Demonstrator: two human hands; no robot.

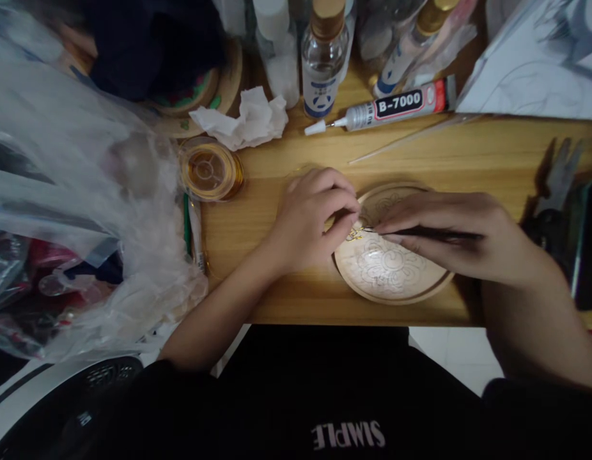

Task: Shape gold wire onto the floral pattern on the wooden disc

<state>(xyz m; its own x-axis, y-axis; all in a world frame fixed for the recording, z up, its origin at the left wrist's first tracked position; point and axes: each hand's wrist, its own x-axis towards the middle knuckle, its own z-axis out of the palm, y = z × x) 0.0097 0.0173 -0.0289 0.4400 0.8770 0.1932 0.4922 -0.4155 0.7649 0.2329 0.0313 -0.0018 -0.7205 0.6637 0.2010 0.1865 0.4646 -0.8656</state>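
A round wooden plate with a line-drawn flower pattern lies on the table in front of me. My left hand is at its left edge, thumb and fingertips pinched together on a thin gold wire. A small bent cluster of gold wire shows just under those fingertips, over the plate. From the right, my right hand grips dark, slim tweezers, their tips touching or very close to the gold wire. My hands cover part of the pattern.
A spool of gold wire stands left, near a crumpled tissue. Behind the plate are a B-7000 glue tube, a thin stick and a clear bottle. Pliers lie right; plastic bags crowd the left.
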